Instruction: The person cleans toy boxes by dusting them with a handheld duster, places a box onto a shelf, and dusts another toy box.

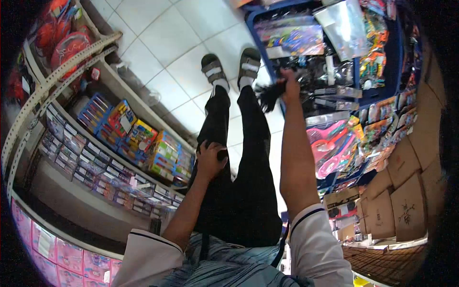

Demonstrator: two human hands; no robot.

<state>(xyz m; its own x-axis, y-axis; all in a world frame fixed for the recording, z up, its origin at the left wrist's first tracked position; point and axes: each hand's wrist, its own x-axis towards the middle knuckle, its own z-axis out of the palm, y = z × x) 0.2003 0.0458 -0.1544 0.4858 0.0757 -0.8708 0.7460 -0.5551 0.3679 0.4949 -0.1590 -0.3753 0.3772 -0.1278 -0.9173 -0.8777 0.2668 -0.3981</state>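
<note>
My right hand [291,89] is closed around a black bristled duster [271,97], whose loose bristles hang out on the left, beside a blue crate [252,25]. Its handle is mostly hidden by my fingers. My left hand [210,161] rests over my left thigh with its fingers curled. A small dark round end [222,154] shows by its thumb side; what it belongs to is hidden. Near my right hand lie clear plastic packets with black items [313,71] inside the crate.
Shelves on the left hold colourful blister packs [124,119], rows of small boxes [91,160] and pink packages [69,256]. A perforated metal rail [62,71] curves past them. On the right are pink toy packs [330,146] and cardboard boxes [406,205]. White floor tiles [167,33] lie underfoot.
</note>
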